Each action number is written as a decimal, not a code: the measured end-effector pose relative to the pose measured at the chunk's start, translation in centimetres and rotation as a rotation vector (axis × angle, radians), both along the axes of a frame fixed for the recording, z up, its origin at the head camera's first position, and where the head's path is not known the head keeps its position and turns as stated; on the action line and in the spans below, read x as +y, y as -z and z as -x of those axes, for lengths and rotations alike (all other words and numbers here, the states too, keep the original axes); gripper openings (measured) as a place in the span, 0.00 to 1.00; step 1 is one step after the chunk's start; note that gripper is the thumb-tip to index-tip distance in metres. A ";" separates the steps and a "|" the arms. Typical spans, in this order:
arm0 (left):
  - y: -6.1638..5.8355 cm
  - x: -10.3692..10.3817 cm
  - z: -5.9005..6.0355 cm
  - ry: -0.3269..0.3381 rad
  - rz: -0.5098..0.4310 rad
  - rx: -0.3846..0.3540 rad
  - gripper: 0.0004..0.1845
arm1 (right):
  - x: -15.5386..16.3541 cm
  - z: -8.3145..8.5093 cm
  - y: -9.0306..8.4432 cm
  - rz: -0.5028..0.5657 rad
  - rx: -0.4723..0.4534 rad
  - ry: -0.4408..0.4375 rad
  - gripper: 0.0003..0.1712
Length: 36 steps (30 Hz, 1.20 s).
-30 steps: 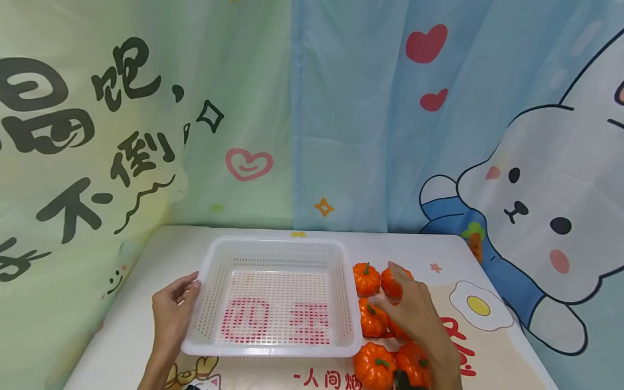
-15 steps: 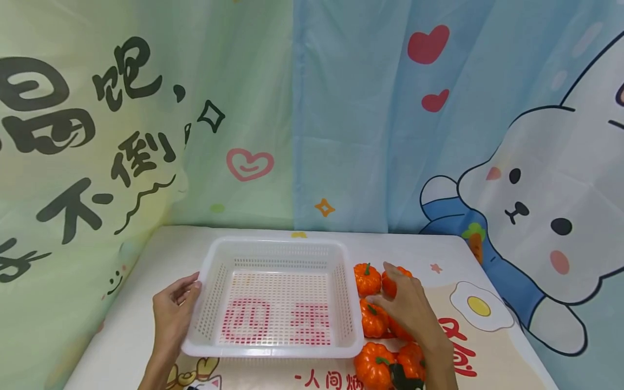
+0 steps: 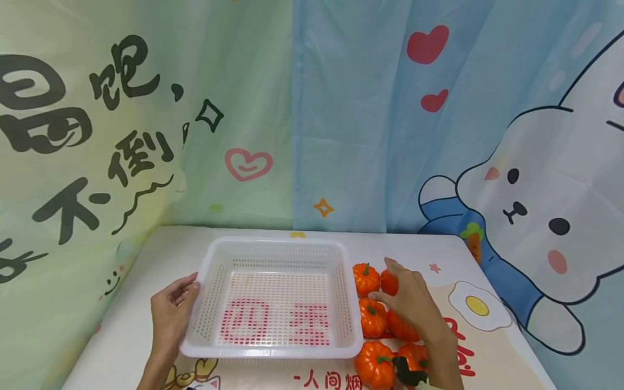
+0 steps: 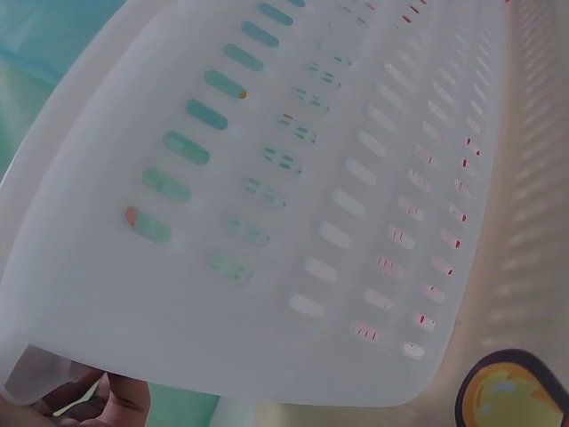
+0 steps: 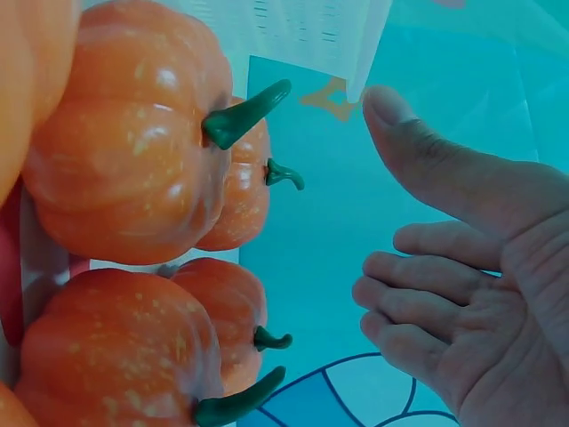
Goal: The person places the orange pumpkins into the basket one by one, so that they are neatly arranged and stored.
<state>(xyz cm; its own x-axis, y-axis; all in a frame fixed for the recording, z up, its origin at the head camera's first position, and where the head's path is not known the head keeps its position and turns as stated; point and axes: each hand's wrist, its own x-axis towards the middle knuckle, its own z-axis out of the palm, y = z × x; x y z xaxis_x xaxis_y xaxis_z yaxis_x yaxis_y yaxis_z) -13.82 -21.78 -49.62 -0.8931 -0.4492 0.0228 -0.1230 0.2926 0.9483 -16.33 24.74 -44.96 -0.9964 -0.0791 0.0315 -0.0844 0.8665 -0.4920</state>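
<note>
A white plastic basket (image 3: 273,352) with slotted walls stands on the table, and red print shows through its floor. My left hand (image 3: 170,317) grips its left rim; in the left wrist view the curled fingers (image 4: 124,400) show at the rim's lower corner. To the right of the basket, several small orange pumpkins (image 3: 373,363) with green stems sit close together. Over the right-hand ones hovers my right hand (image 3: 411,303), thumb apart from the fingers and nothing held. In the right wrist view, the hand (image 5: 471,311) is clear of the pumpkin (image 5: 133,133) stems.
The white table (image 3: 180,241) carries a printed mat with a fried egg (image 3: 478,306) and red lettering. A dark object (image 3: 408,372) lies over the nearest right pumpkin, partly hidden by the wrist. Behind the table hangs a patterned curtain (image 3: 341,108).
My right hand shifts only slightly above the pumpkins, its forefinger a little higher now. The left hand and the basket stay in place.
</note>
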 end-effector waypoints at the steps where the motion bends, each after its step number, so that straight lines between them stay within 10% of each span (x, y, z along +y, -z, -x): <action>1: 0.0 0.0 0.0 0.000 -0.001 0.001 0.18 | 0.0 0.0 -0.1 -0.002 0.001 -0.005 0.55; 36: -0.1 0.0 0.0 -0.015 -0.028 -0.008 0.18 | 0.0 3.4 2.4 0.001 -0.098 -0.053 0.57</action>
<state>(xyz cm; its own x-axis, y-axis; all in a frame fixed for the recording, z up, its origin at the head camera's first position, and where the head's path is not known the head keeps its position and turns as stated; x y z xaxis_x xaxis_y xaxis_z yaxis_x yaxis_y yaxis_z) -13.85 -21.80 -49.51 -0.8862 -0.4633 0.0027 -0.1352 0.2642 0.9549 -19.75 24.69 -47.40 -0.9890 -0.1321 -0.0662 -0.0815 0.8616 -0.5010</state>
